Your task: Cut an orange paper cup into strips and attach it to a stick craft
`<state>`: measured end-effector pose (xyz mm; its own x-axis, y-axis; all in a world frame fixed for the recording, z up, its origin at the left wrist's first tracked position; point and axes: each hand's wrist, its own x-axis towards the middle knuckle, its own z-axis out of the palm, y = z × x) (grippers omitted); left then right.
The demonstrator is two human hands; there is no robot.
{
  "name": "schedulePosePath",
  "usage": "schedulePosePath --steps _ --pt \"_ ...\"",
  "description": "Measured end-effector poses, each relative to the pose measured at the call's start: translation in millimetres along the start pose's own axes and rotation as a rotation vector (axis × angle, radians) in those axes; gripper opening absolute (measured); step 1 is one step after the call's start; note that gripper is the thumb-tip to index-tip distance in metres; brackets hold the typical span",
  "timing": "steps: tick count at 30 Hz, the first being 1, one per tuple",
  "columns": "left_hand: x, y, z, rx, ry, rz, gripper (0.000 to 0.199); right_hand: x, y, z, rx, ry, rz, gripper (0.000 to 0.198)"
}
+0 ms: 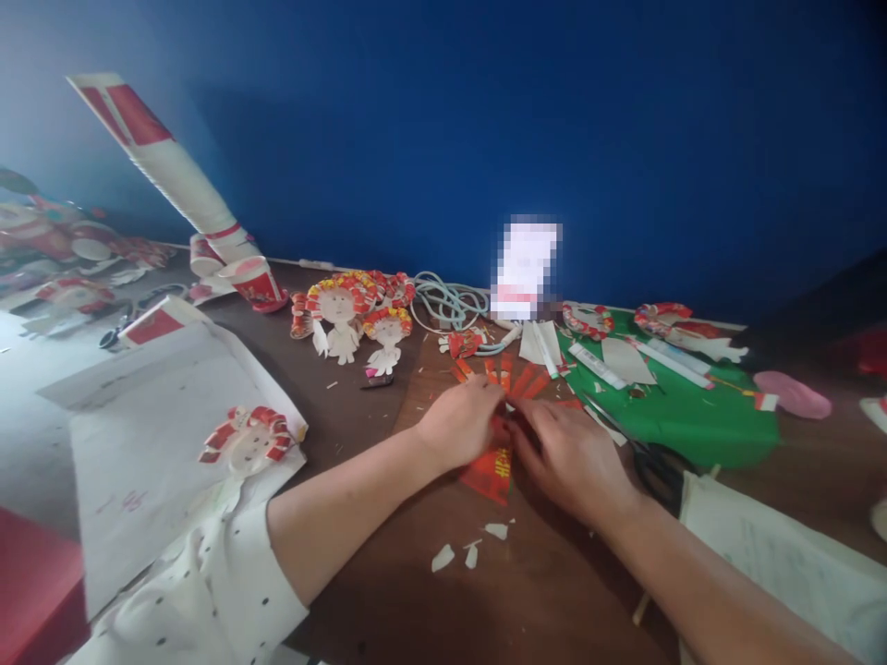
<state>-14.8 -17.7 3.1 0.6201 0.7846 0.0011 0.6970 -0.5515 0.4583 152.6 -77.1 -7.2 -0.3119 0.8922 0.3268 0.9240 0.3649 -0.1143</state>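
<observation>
A red paper cup, cut into strips and spread out flat with yellow lettering, lies on the brown table in front of me. My left hand bends over its left side, fingers curled onto the middle. From the right, my right hand pinches at the same spot. The two sets of fingertips nearly meet and hide the cup's centre. Cut strips fan out beyond the hands. Black-handled scissors lie to the right of my right hand, blades pointing toward the far left.
White paper scraps lie nearer me. Finished paper-cup dolls stand at the back, beside a coiled cable and a blurred bright screen. Markers rest on a green sheet. Stacked cups lean at left.
</observation>
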Motion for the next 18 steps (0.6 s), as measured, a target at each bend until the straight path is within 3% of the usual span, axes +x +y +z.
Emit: schedulePosePath --steps 4,7,13,18 --pt "6.8 -13.5 -14.4 -0.173 -0.188 0.061 0.023 3.0 -0.1 0.4 0.018 -0.128 0.056 0.027" --pt "10.1 -18.7 -17.7 -0.225 -0.167 0.023 0.018 5.6 1.4 -2.5 0.115 -0.195 0.074 0.027" --pt "13.8 -22.4 -12.7 -0.2 -0.145 0.069 0.02 11.6 10.4 3.2 0.425 -0.253 0.239 0.02" --pt "16.4 -24.6 -12.8 -0.21 -0.144 0.076 0.017 16.2 13.1 3.8 0.516 -0.271 0.278 0.016"
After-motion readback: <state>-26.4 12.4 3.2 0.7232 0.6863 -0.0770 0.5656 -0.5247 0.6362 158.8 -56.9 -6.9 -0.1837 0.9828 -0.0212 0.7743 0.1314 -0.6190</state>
